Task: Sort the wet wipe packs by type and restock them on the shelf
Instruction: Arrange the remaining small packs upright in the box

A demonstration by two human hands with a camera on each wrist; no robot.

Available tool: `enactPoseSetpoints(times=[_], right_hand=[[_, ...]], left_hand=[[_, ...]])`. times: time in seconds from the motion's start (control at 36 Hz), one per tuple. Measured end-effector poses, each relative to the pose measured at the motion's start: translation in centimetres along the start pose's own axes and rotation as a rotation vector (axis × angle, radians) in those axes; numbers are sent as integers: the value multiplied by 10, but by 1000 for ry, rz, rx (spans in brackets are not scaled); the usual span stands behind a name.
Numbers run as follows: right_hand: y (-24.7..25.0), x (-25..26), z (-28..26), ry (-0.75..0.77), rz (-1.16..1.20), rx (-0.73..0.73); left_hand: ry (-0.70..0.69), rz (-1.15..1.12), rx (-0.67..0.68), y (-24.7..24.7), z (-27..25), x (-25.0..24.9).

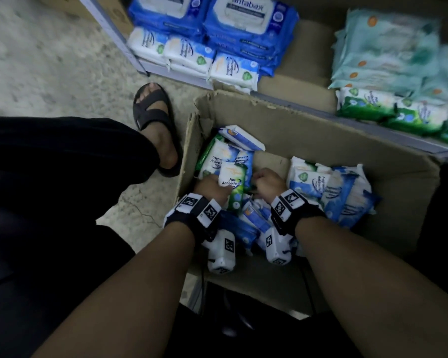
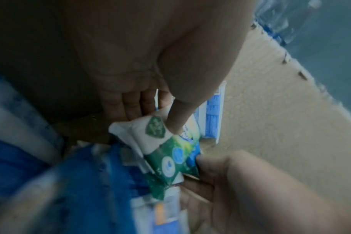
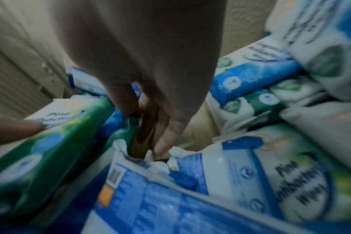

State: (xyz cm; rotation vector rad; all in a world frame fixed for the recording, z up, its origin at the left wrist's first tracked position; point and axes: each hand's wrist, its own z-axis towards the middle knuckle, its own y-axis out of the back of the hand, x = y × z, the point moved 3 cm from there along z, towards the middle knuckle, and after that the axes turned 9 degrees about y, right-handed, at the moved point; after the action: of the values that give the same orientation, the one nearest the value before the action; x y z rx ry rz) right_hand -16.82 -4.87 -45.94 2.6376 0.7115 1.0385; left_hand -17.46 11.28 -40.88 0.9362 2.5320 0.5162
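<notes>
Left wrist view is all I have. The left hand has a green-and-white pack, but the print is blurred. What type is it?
Observer: The head view reads "Pine Antibacterial" on the green pack that the left hand holds.
Operator: Where is it? I only see cardboard.
Observer: Down inside the open cardboard box, which stands on the floor against the shelf.
Operator: Any matching stock up there?
Observer: Yes. The shelved green packs lie along the front edge at the right, and the blue-and-white packs are at the left.
</notes>
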Motion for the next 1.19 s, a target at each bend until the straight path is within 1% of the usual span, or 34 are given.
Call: enactPoseSetpoints(times=[0.06,0.14,0.25,0.36,0.39,0.44,0.56,0.61,0.69,0.75,0.83,0.92,0.97,1.03,1.06,1.14,1.19], right_hand=[[9,3,-10,-1,42,-75],[25,21,-32,20,2,-112],[50,22,-42,-5,-47,-321],[74,21,-56,44,-50,-438],[80,19,-59,65,-37,-455],[90,17,-66,104,12,-445],[110,16,-80,173,66,-491],[117,15,-83,184,106,-483],[124,10,-84,173,186,-407],[126,3,-86,136,320,-355],[123,-5,-95,57,596,-231],[124,-16,-99,11,695,-174],[124,-21,-99,-23,725,-161],[124,-23,-99,-34,735,-156],[124,-23,-99,-38,739,-163],[125,-22,-100,-50,751,-181],[125,-24,-98,-64,771,-199]], left_hand=[[-26,-44,1,1,-4,-6],[-57,-98,-24,0,-10,-15],[-77,-190,-71,0,-21,-24],[-89,-260,-142,-1,-30,-29],[-92,-272,-158,-2,-32,-31],[-102,-277,-162,-3,-35,-35],[-176,-297,-113,-8,-41,-50],[-204,-343,-55,-10,-47,-58],[-250,-384,31,-15,-56,-68],[-258,-409,65,-19,-61,-71],[-239,-440,100,-24,-66,-72],[-237,-430,151,-27,-68,-72],[-213,-400,212,-28,-70,-73],[-189,-395,323,-32,-74,-75],[-181,-400,357,-35,-73,-74],[-171,-413,366,-42,-65,-71],[-177,-429,391,-42,-71,-75]])
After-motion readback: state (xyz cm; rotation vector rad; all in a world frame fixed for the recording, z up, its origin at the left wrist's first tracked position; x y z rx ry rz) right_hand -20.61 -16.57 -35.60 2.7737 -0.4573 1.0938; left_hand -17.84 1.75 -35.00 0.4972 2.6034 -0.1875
